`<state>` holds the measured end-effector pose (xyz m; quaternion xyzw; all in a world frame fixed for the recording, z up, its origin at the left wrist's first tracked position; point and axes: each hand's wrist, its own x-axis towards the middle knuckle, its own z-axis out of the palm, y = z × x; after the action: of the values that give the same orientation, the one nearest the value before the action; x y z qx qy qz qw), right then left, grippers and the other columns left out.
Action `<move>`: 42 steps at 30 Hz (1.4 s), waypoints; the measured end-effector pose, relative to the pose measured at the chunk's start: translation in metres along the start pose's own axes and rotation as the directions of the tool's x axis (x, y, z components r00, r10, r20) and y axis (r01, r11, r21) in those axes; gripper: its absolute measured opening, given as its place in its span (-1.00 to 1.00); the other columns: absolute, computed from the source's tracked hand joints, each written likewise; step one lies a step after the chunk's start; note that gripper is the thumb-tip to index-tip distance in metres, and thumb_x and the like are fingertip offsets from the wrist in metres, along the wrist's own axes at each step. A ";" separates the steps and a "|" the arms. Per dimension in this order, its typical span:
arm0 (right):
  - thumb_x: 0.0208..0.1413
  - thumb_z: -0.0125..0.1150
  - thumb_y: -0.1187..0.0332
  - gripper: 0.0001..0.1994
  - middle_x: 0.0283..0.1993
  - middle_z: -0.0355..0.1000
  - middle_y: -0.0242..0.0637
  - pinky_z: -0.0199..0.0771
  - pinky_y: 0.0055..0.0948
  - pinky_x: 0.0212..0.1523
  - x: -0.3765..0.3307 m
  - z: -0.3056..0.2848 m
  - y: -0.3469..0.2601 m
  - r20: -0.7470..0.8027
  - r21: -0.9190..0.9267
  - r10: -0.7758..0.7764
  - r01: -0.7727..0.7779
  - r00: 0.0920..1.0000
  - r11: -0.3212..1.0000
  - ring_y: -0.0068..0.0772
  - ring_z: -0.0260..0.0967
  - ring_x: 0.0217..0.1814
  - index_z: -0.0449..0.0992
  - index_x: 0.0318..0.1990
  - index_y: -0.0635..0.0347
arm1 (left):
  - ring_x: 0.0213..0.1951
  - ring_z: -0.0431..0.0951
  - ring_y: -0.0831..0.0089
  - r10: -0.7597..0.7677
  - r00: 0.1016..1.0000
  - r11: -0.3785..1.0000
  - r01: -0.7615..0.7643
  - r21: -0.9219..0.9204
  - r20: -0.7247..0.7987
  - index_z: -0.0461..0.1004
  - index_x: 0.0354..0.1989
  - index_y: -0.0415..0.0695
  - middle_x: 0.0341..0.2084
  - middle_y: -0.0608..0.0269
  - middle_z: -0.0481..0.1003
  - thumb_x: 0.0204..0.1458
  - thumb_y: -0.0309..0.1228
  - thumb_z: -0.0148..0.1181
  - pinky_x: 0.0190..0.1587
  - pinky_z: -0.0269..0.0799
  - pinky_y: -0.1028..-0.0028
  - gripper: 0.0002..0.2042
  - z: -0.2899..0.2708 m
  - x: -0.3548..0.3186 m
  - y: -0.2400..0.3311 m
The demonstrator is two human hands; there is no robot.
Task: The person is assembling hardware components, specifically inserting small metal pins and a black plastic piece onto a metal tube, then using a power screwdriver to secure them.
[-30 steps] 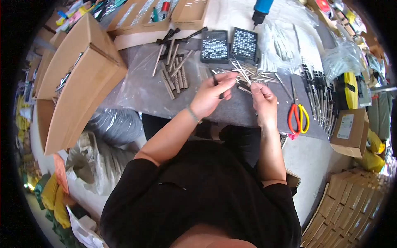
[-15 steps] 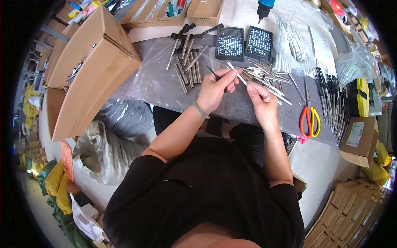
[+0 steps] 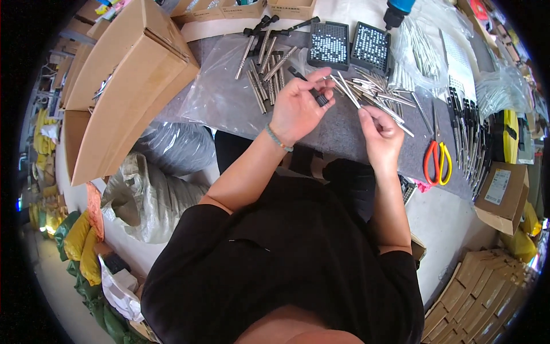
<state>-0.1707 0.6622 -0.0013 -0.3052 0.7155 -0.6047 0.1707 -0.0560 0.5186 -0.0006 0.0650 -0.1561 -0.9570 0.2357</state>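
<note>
My left hand (image 3: 299, 109) is turned partly palm up, its fingers curled round a small black handle-like piece (image 3: 315, 92) with a ribbed end. In my right hand (image 3: 382, 133), thumb and fingers pinch a slim silver metal rod (image 3: 348, 92) that slants up to the left. The rod's upper end stands close to my left fingertips, apart from the black piece. Beyond my right hand lies a loose pile of silver rods (image 3: 382, 94). Thicker metal tubes (image 3: 274, 77), some with black handles (image 3: 264, 24), lie past my left hand.
Two black trays (image 3: 328, 46) of small silvery parts stand at the back, near a blue power driver (image 3: 397, 11). Red-and-yellow scissors (image 3: 436, 160) and a row of black-handled tools (image 3: 467, 132) lie right. A tilted cardboard box (image 3: 137, 92) borders the table's left.
My hands have moved apart. The left has turned its palm upward with the black piece; the right has shifted right, still pinching the rod. The whole view has shifted slightly.
</note>
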 end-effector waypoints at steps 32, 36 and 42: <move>0.02 0.29 0.38 -0.83 -0.49 0.47 -0.36 0.32 -0.65 -0.44 -0.041 -0.087 0.007 -0.208 -0.304 -0.084 0.017 0.975 0.953 -0.67 0.33 -0.48 0.58 -0.27 0.27 | -0.27 0.45 0.27 -0.036 0.756 -0.706 -0.482 0.519 0.653 0.48 -0.33 -0.12 -0.38 0.26 0.47 -0.15 -0.44 0.26 -0.21 0.35 0.35 -0.82 0.013 0.005 0.012; -0.02 0.32 0.38 -0.85 -0.52 0.47 -0.29 0.34 -0.60 -0.47 -0.040 -0.070 -0.002 -0.152 -0.345 -0.104 0.046 0.983 0.937 -0.61 0.35 -0.53 0.59 -0.28 0.21 | -0.28 0.46 0.22 0.074 0.767 -0.697 -0.418 0.583 0.637 0.49 -0.33 -0.15 -0.35 0.22 0.49 -0.16 -0.45 0.29 -0.22 0.36 0.34 -0.81 0.011 -0.008 0.029; -0.06 0.32 0.42 -0.88 -0.46 0.51 -0.26 0.40 -0.53 -0.47 -0.033 -0.056 -0.013 -0.039 -0.408 -0.254 0.216 0.967 0.887 -0.45 0.43 -0.53 0.58 -0.32 0.17 | -0.29 0.46 0.24 0.093 0.736 -0.706 -0.426 0.565 0.671 0.49 -0.34 -0.14 -0.37 0.24 0.49 -0.17 -0.46 0.28 -0.21 0.36 0.35 -0.82 0.012 -0.014 0.040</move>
<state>-0.1772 0.7249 0.0184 -0.3901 0.7888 -0.4750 -0.0026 -0.0281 0.4947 0.0243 0.0776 -0.9215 -0.1451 0.3517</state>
